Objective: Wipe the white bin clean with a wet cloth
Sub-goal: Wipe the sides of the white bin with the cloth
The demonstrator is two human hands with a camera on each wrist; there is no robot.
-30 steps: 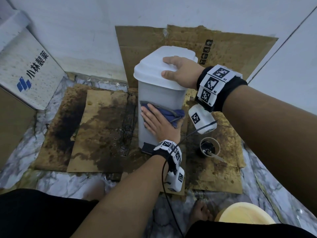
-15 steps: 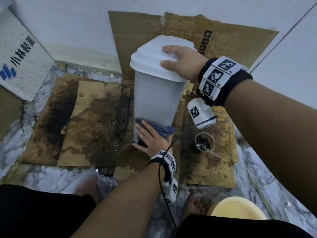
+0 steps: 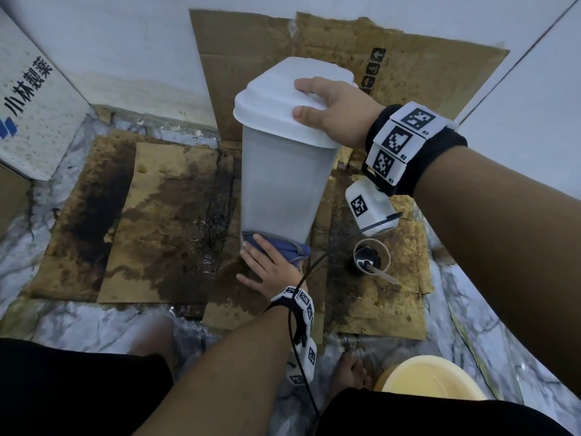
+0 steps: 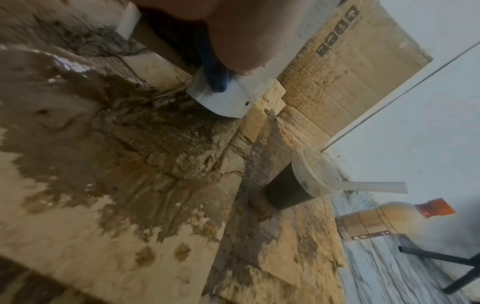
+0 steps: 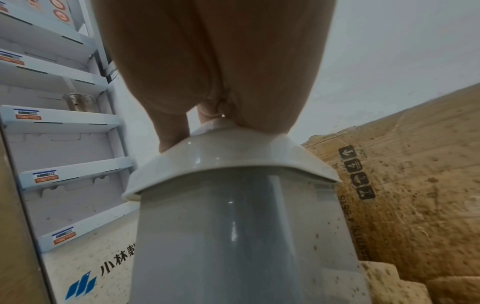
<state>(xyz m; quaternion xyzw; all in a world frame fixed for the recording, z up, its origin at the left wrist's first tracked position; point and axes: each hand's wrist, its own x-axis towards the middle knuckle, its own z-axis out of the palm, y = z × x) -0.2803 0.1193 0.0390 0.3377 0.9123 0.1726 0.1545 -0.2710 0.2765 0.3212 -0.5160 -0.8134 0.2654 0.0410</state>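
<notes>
The white bin stands upright on stained cardboard, its lid on. My right hand lies over the lid's right side, thumb on the near rim, fingers spread across the top; the right wrist view shows the thumb on the lid. My left hand presses a blue cloth flat against the bin's front wall at its base, fingers straight. In the left wrist view the cloth bunches under my palm against the bin's bottom edge.
Wet, dirty cardboard covers the floor and leans on the wall behind. A clear cup of dark liquid with a spoon stands right of the bin. A yellow basin sits near right, a bottle farther right, a white printed box left.
My left hand has slid the cloth down the bin's front wall from mid-height to the base. The right hand has stayed on the lid.
</notes>
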